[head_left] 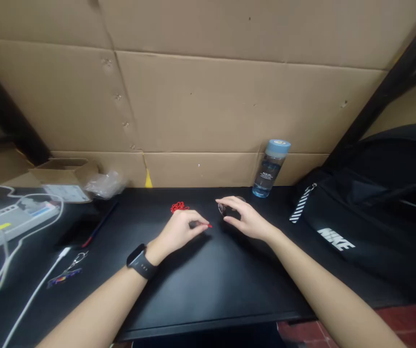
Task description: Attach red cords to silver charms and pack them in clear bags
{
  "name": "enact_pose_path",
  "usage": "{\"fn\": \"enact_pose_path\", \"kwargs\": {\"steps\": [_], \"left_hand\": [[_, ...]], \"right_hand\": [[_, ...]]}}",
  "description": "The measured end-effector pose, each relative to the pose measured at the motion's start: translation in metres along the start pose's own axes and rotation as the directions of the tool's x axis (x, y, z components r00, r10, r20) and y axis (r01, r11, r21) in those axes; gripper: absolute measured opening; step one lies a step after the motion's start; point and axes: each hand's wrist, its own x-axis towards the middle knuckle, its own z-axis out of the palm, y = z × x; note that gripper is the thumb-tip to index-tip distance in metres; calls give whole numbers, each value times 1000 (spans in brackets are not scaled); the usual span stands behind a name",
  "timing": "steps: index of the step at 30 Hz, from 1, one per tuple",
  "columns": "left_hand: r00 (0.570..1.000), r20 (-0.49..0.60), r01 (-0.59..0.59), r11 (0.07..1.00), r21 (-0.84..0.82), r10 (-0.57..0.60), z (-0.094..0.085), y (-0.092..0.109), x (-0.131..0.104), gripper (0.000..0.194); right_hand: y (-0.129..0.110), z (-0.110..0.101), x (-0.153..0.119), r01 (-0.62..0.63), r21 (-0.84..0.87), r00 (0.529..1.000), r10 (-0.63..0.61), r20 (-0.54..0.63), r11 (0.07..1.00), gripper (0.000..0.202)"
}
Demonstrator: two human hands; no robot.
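My left hand [186, 229], with a black watch [142, 261] on its wrist, pinches the end of a red cord above the black table [208, 285]. Just behind its knuckles lies a small bundle of red cord [179, 207]. To the right, my right hand [242, 216] is curved round a small round, clear or shiny object [222, 209], thumb below and fingers above. Part of that object is hidden by the fingers. The two hands are apart.
A blue-capped bottle [268, 169] stands behind my right hand. At the right is a black NIKE bag [360, 208]. Leftward are a power strip [15, 222] with white cables, an open cardboard box [64, 176], plastic wrap [104, 183], a phone, a pen and a keyring [66, 270].
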Motion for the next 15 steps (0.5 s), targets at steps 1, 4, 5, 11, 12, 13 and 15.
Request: {"fn": "enact_pose_path", "kwargs": {"steps": [1,4,5,11,12,13,15], "left_hand": [[1000,-12,10,1000,-12,-10,1,2,0,12],[998,-52,26,1000,-6,-26,-1,8,-2,14],[998,-60,29,1000,2,-29,-2,9,-3,14],[993,-109,56,998,19,-54,-4,15,-6,17],[992,-114,64,998,20,-62,-3,15,-7,17],[991,-117,68,997,19,-66,-2,16,-7,16],[992,-113,61,998,16,-59,0,16,-8,14]], "right_hand": [[-5,3,0,-10,52,1000,11,-17,999,53],[-18,12,-2,-62,178,997,69,-29,982,52],[-20,14,-3,-77,213,996,84,-26,974,52],[-28,20,-6,-120,433,989,143,-22,893,52],[-28,21,-7,-126,450,989,148,-15,884,51],[-29,22,-7,-134,459,988,154,-6,878,51],[-30,24,-7,-150,463,987,162,13,874,50]]}}
